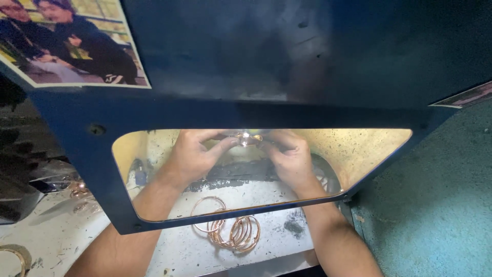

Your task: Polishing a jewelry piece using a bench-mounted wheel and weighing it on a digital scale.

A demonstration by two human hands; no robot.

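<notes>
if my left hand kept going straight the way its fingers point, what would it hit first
Most likely the small shiny ring that the left hand already pinches with the right hand; beyond it come the right fingers. Depth is unclear.

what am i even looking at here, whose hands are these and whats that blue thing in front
This is one picture from a camera worn on a person's head, looking down at their own two bare hands. The blue thing is a dark blue panel with a clear window cut into it, and the person looks through that window into a lit, yellowish space. The left hand and right hand meet behind it, pinching a small shiny metal piece between the fingertips; what it is exactly is too small to tell. Below, on a dirty white surface, lies a loose pile of copper-coloured rings. A photo print is stuck on the panel's top left corner.
</notes>
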